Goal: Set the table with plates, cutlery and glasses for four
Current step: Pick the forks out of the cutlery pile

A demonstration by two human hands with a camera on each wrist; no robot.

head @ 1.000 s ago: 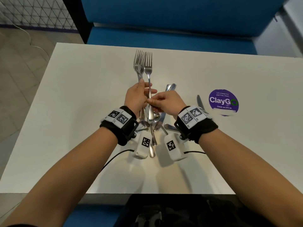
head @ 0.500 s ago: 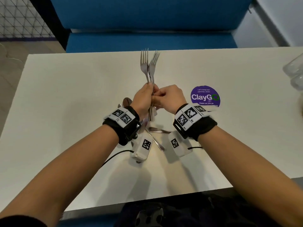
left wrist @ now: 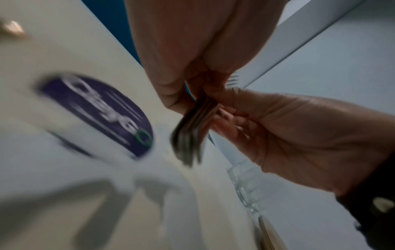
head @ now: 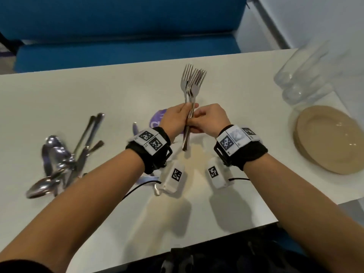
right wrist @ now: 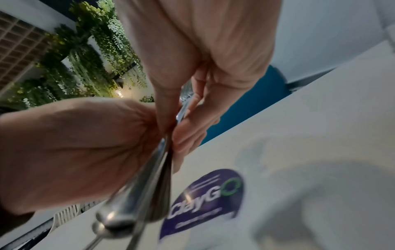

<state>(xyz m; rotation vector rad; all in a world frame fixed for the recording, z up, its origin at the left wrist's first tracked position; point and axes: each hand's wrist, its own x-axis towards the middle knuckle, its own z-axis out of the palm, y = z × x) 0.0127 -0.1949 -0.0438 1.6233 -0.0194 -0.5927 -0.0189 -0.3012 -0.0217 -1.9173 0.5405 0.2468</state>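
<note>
A bunch of steel forks (head: 190,89) stands nearly upright above the white table (head: 98,91), tines pointing away from me. My left hand (head: 177,120) grips the handles from the left, and my right hand (head: 208,120) pinches them from the right. The left wrist view shows the handle ends (left wrist: 190,135) sticking out below both hands; the right wrist view shows the same handles (right wrist: 149,186) close up. Spoons and knives (head: 65,154) lie in a loose pile at the left. Tan plates (head: 327,138) are stacked at the right, with clear glasses (head: 307,75) behind them.
A round purple sticker (head: 157,119) lies on the table under my left hand. A blue bench (head: 126,50) runs along the far side of the table. A white wall (head: 315,20) stands at the right, close to the glasses.
The view has swung right, bringing the plates and glasses into sight. Both hands carried the forks right, away from the spoon and knife pile, which now lies at the left.
</note>
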